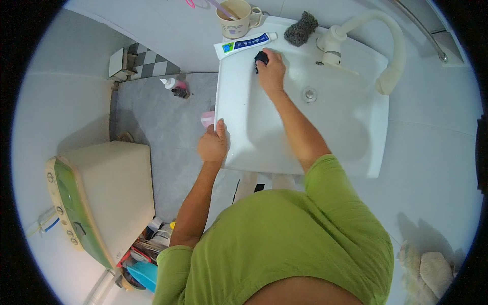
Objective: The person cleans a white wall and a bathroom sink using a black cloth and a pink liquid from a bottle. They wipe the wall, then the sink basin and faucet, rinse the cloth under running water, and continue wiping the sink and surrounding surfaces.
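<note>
My right hand (272, 70) grips a small black object (261, 58), perhaps a cloth or sponge, against the left back part of the white washbasin (232, 110). With its thumb at the rim, my left hand (213, 145) holds the basin's left edge. Just behind the black object lies a toothpaste tube (247, 45). A cream mug (234, 28) with a toothbrush in it stands at the back left corner. A grey scouring pad (301, 29) rests on the back ledge, left of the cream faucet (331, 45). The metal drain (309, 94) shows in the bowl.
A cream washing machine (114, 183) with a green panel stands at the left. Small bottles (176, 84) and a pink container (207, 119) are on the grey floor. A blue plastic item (143, 274) lies among clutter below the machine. Towels (434, 270) hang at the lower right.
</note>
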A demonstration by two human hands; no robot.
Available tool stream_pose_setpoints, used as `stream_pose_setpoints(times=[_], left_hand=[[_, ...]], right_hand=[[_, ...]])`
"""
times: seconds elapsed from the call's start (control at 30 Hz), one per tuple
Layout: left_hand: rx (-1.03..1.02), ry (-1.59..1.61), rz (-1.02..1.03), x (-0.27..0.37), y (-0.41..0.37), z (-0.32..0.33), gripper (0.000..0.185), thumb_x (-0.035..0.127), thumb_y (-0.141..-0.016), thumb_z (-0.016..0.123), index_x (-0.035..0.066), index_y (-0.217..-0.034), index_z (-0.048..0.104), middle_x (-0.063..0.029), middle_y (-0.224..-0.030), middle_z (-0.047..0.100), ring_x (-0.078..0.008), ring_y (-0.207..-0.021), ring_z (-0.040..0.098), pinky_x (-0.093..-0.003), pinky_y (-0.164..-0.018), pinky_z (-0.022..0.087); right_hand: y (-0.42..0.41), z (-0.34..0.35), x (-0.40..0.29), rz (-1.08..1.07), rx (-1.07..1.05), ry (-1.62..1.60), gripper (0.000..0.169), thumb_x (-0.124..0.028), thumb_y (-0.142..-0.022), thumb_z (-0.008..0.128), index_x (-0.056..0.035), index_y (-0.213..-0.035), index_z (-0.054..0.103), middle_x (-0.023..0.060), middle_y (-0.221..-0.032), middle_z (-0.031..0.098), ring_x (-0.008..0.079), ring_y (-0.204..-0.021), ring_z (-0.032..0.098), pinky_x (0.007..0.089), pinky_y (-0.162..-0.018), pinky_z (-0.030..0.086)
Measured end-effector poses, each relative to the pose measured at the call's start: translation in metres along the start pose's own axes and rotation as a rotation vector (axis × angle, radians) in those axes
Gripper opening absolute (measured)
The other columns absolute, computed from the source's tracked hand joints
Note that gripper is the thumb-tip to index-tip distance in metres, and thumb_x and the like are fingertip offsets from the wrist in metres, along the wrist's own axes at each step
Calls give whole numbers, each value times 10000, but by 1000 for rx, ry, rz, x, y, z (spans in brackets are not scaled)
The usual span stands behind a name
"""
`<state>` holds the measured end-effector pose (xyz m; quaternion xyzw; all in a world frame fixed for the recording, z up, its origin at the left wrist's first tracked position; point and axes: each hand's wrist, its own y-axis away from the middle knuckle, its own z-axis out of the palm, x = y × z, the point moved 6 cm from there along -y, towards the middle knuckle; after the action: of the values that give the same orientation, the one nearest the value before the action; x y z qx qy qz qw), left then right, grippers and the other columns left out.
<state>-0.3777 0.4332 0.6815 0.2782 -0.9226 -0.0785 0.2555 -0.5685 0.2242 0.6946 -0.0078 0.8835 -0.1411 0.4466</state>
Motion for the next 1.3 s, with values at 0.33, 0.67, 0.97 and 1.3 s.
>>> stream_pose_setpoints(times=[0.33, 0.67, 0.97, 1.3], left_hand=[[-37, 29, 32, -1, -1, 2, 704, 615, -948, 257, 20, -1000, 630, -251, -834, 660, -450, -808, 626, -536, -704, 480], [-46, 90, -5, -2, 0, 2, 753, 632, -933, 295, -45, -1000, 619, -297, -907, 644, -480, -883, 608, -539, -765, 466], [6, 16, 15, 3, 0, 1, 809, 649, -923, 308, -98, -1020, 604, -326, -972, 626, -488, -949, 592, -521, -814, 463], [168, -76, -3, 15, 16, -10, 776, 632, -932, 291, -52, -1091, 619, -287, -923, 651, -458, -889, 626, -505, -758, 499]], right_hand=[[10, 16, -20, -161, -31, 44, 153, -85, -734, 709, -35, -858, 635, 136, -953, 581, 333, -938, 546, 432, -826, 447], [173, -53, -47, -471, -642, 14, 66, -76, -805, 579, -27, -840, 607, 116, -992, 562, 311, -972, 530, 414, -853, 447], [70, -131, 138, 130, -258, 706, 308, -129, -883, 563, -75, -1186, 541, 211, -1148, 512, 373, -1036, 510, 525, -813, 465], [41, -187, 186, -81, -760, 612, 205, -117, -813, 606, -69, -1010, 575, 162, -1018, 594, 345, -922, 606, 464, -785, 488]])
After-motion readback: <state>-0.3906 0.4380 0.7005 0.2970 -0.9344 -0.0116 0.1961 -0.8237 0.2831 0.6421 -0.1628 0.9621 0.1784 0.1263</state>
